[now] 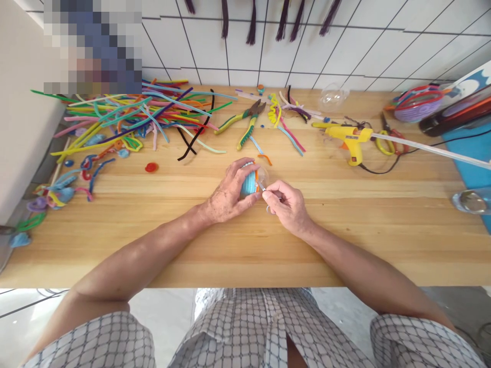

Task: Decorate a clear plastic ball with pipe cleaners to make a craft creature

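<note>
My left hand (230,194) is curled around a clear ball wrapped in light blue pipe cleaner (249,183), with an orange band (257,180) at the edge of the blue. The ball's right part is bare and see-through. Pinched in my right hand (286,204) is a small silver tool (261,187) with a loop at its lower end; it looks like small scissors, though the fingers cover much of it. Its tip touches or nearly touches the orange band. Just beyond the ball lies a short orange pipe cleaner piece (265,158).
Colourful pipe cleaners (153,115) heap at the back left. Green-and-yellow pliers (245,125), a yellow glue gun (351,140) with a cord, scissors (385,140) and a clear ball (333,97) lie along the back. A red cap (151,167) sits left; a glass jar (471,202) stands right.
</note>
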{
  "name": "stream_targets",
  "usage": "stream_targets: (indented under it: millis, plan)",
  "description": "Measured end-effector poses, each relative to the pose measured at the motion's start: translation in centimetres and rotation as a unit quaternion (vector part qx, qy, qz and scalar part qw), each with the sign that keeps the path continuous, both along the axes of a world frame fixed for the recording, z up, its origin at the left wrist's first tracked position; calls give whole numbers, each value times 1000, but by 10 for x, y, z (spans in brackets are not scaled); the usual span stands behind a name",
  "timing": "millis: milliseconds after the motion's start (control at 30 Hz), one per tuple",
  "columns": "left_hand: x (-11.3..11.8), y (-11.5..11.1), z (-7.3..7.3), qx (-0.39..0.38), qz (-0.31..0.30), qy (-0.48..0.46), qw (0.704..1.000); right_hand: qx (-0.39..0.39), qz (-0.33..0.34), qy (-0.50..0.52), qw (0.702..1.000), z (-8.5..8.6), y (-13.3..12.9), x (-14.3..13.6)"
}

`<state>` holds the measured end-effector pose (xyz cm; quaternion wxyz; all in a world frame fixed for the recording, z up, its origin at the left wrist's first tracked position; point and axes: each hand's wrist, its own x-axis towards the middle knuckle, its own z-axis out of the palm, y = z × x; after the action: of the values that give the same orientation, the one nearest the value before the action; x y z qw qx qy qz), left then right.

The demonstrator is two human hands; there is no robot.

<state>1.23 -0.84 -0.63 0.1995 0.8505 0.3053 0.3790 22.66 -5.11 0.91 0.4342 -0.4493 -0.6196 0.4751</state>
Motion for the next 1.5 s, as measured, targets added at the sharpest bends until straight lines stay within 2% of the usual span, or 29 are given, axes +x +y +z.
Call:
stream_targets:
  millis: [1100, 1500]
  plan:
    - [-1, 0, 1, -44, 2, -1, 999, -17, 2, -2, 1000, 3, 0, -1]
    - [-2, 1, 2, -40, 8, -13, 999, -34, -14, 42, 998, 0, -1, 0]
